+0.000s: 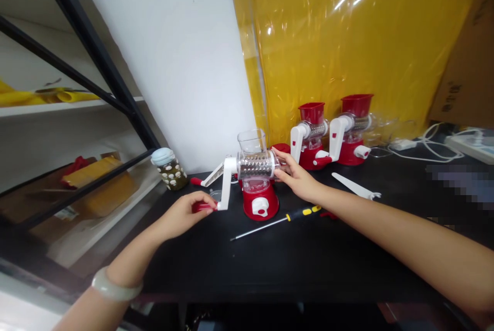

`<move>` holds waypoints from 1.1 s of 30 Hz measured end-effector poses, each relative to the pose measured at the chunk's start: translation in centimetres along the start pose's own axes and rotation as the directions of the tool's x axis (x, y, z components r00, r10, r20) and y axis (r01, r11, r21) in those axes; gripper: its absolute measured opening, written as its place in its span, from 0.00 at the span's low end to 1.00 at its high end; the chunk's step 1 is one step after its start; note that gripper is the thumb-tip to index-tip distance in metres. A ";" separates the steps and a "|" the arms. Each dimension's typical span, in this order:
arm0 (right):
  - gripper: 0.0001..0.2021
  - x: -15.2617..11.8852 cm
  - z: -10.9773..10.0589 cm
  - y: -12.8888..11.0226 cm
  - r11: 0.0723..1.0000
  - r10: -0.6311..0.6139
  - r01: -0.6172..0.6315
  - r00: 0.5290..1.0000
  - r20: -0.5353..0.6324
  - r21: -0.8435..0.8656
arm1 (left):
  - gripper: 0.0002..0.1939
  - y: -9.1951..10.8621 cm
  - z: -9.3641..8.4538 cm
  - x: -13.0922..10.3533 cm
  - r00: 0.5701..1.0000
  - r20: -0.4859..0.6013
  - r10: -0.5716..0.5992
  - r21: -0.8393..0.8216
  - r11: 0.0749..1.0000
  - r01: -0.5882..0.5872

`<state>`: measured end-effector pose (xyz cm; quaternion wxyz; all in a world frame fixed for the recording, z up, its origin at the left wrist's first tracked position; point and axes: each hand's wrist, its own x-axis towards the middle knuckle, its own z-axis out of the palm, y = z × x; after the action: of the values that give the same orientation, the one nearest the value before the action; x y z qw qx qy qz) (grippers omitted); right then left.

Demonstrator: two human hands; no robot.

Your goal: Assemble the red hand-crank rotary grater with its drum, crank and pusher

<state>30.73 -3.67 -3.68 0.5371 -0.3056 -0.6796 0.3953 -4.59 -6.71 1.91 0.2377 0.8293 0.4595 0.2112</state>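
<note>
Backdrop: glossy, creased yellow plastic sheeting (332, 37) is hung beside one smooth white panel (165, 48).
Black table (208, 274): three hand-cranked graters are counted on its dark surface.
Main grater (258, 184): stood upright near the table's middle, between both hands; one clear hopper (250, 142), one perforated metal drum (254, 166) and one rounded red base (259, 201) are shown.
Left hand (189, 212): the red crank knob (203, 207) is pinched between thumb and fingers; one pale, rounded bangle (116, 290) is worn at the wrist.
Right hand (299, 179): bent fingers and thumb are set against the drum's end; how firmly cannot be told.
Rear graters (312, 156): two, topped with tapered red hoppers, are lined up behind the right forearm.
Screwdriver (270, 225): one, with slim metal shaft and black-and-yellow handle, is laid in front of the red base, its handle reaching the right forearm.
White plastic tool (353, 186): one, flat and long, is left beyond that forearm.
Jar (173, 172): one, blue-lidded and patterned in white, is placed by the panel.
Far right: white cables (428, 145) are looped near one cardboard box (459, 73).
Shelving (57, 107): yellow material (79, 96) is stored at left, behind black bars.
</note>
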 end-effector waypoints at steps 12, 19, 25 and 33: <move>0.24 -0.4 0.6 -1.4 0.998 -0.063 0.052 0.948 -0.311 -0.043 | 0.35 4.7 1.3 3.0 0.935 -0.338 0.110 -0.041 0.991 -0.131; 0.21 -0.2 1.1 -2.4 0.989 0.086 -0.061 0.979 -0.185 0.136 | 0.35 5.3 3.5 4.3 0.871 -0.473 0.132 -0.031 0.986 -0.167; 0.18 0.1 1.1 -2.7 0.989 0.085 -0.063 0.983 -0.163 0.133 | 0.31 5.5 2.8 4.5 0.869 -0.479 0.122 0.110 0.991 -0.078; 0.21 0.7 1.1 -2.7 0.984 0.078 -0.057 0.990 -0.121 0.167 | 0.31 5.0 2.8 5.2 0.862 -0.496 0.103 0.078 0.994 -0.074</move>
<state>29.52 -4.65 -1.06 0.5888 -0.3081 -0.5984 0.4475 2.83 -5.14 3.25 0.0775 0.7731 0.4724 0.4163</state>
